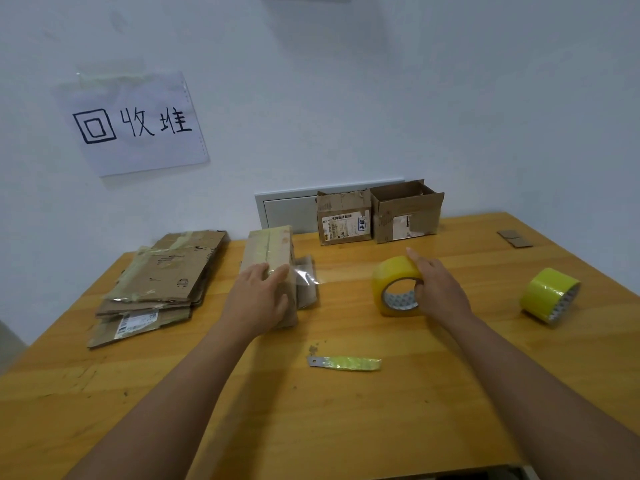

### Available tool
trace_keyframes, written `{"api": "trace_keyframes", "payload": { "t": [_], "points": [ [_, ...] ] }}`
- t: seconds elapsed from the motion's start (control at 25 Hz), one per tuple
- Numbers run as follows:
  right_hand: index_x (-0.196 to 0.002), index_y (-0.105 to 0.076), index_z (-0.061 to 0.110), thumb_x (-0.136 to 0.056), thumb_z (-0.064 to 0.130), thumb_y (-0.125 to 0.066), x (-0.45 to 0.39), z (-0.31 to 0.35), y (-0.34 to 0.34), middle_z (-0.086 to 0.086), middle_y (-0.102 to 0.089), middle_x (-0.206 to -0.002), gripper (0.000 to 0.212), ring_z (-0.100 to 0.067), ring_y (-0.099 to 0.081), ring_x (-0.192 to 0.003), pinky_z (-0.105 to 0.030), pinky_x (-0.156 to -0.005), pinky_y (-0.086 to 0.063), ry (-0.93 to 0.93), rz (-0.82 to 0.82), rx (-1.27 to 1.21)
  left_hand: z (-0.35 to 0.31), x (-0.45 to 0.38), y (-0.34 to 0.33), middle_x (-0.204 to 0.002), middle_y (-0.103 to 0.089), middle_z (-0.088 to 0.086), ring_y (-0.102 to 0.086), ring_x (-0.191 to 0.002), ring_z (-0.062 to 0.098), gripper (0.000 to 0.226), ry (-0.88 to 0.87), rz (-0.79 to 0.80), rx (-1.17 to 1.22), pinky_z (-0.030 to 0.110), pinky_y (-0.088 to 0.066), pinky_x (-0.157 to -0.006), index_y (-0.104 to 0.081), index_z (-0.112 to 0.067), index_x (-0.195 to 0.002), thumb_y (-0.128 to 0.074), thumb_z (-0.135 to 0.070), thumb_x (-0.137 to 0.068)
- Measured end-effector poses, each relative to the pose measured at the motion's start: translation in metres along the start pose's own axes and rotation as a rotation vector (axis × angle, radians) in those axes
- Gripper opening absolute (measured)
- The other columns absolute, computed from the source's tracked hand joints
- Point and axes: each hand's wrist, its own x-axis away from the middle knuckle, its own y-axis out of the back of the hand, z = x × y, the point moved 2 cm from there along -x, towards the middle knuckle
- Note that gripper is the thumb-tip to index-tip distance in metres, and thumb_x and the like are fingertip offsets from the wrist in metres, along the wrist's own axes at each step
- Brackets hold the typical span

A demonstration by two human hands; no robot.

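Note:
A flattened, taped cardboard box [270, 247] lies on the wooden table [346, 410] left of centre. My left hand [258, 299] presses flat on its near end. A strip of clear tape [306, 275] runs from the box toward a yellow tape roll [393, 275] standing on edge. My right hand [434, 282] grips that roll, thumb inside the core and fingers over the top. A small blade with a yellow handle [344, 362] lies on the table in front of me, between my arms.
A stack of flattened cartons [162, 282] lies at the left. Two open cardboard boxes [379, 214] stand against the back wall. A second yellow tape roll [550, 294] sits at the right, small cardboard pieces [514, 238] at the far right. A paper sign [135, 124] hangs on the wall.

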Motion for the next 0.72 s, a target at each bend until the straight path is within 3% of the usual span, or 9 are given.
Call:
{"api": "trace_keyframes", "payload": {
  "t": [0.16,0.24,0.32,0.4,0.44,0.48,0.56,0.6,0.72],
  "points": [
    [-0.155,-0.013,0.036,-0.094,0.008,-0.052,0.003,-0.001,0.003,-0.008,-0.042,-0.136,0.077,-0.026,-0.047,-0.112,-0.036,-0.078,-0.046,-0.016,0.07,0.003,0.0,0.002,0.0,-0.153,-0.034,0.009,-0.032,-0.139,0.03,0.06,-0.01,-0.016,0.022,0.043,-0.04,-0.108,-0.026,-0.038,-0.15,-0.048,-0.046,-0.095],
    [-0.156,-0.011,0.03,-0.09,0.011,-0.056,0.01,0.003,0.007,-0.01,-0.028,-0.148,0.082,-0.031,-0.034,-0.13,-0.042,-0.095,-0.043,-0.027,0.059,0.026,0.001,0.001,0.0,-0.153,-0.034,0.009,-0.031,-0.14,0.03,0.06,-0.001,-0.003,0.037,0.044,-0.04,-0.109,-0.026,-0.04,-0.15,-0.047,-0.046,-0.095],
    [-0.152,-0.025,0.019,-0.082,0.017,-0.054,0.027,0.023,0.013,-0.014,-0.029,-0.148,0.076,-0.035,-0.03,-0.135,-0.05,-0.105,-0.037,0.102,-0.124,0.081,0.001,0.001,0.001,-0.154,-0.033,0.008,-0.031,-0.141,0.029,0.058,0.008,0.004,0.037,0.044,-0.041,-0.108,-0.027,-0.041,-0.15,-0.047,-0.047,-0.095],
    [-0.135,-0.05,0.01,-0.078,0.025,-0.045,0.049,0.052,0.008,-0.016,-0.051,-0.128,0.059,-0.035,-0.049,-0.117,-0.051,-0.096,-0.047,0.344,-0.281,0.086,0.0,0.0,0.001,-0.153,-0.034,0.008,-0.032,-0.139,0.029,0.057,0.006,-0.005,0.021,0.043,-0.043,-0.106,-0.028,-0.041,-0.149,-0.047,-0.047,-0.096],
    [-0.126,-0.057,0.01,-0.082,0.028,-0.044,0.06,0.066,0.002,-0.012,-0.058,-0.118,0.05,-0.032,-0.055,-0.108,-0.049,-0.089,-0.051,0.45,-0.2,0.075,-0.001,0.0,0.001,-0.152,-0.035,0.009,-0.033,-0.138,0.03,0.056,0.004,-0.008,0.02,0.043,-0.044,-0.105,-0.028,-0.041,-0.148,-0.047,-0.047,-0.096],
    [-0.125,-0.059,0.014,-0.089,0.032,-0.044,0.069,0.079,-0.006,-0.007,-0.059,-0.116,0.043,-0.028,-0.056,-0.106,-0.045,-0.087,-0.052,0.514,0.0,0.081,-0.001,0.0,0.001,-0.152,-0.035,0.009,-0.034,-0.138,0.03,0.056,0.005,-0.01,0.025,0.043,-0.044,-0.105,-0.029,-0.041,-0.148,-0.047,-0.046,-0.096],
    [-0.13,-0.054,0.022,-0.098,0.045,-0.045,0.083,0.094,-0.025,0.001,-0.052,-0.122,0.04,-0.019,-0.05,-0.112,-0.037,-0.089,-0.047,0.466,0.483,0.215,0.001,-0.001,0.0,-0.151,-0.037,0.009,-0.036,-0.137,0.03,0.054,0.003,-0.019,0.029,0.043,-0.046,-0.103,-0.03,-0.041,-0.147,-0.047,-0.045,-0.096],
    [-0.128,-0.053,0.023,-0.099,0.047,-0.045,0.088,0.096,-0.031,0.002,-0.05,-0.12,0.038,-0.018,-0.047,-0.11,-0.035,-0.087,-0.044,0.436,0.6,0.275,0.002,-0.001,-0.001,-0.151,-0.037,0.009,-0.037,-0.136,0.029,0.053,-0.003,-0.03,0.029,0.042,-0.046,-0.102,-0.031,-0.042,-0.147,-0.047,-0.045,-0.097],
    [-0.104,-0.047,0.022,-0.1,0.041,-0.047,0.09,0.102,-0.035,0.002,-0.049,-0.103,0.019,-0.019,-0.047,-0.093,-0.036,-0.076,-0.04,0.355,0.701,0.257,0.006,-0.001,-0.006,-0.15,-0.038,0.007,-0.038,-0.135,0.028,0.051,0.005,-0.072,0.055,0.041,-0.046,-0.102,-0.033,-0.043,-0.146,-0.049,-0.042,-0.097]
  ]
}}
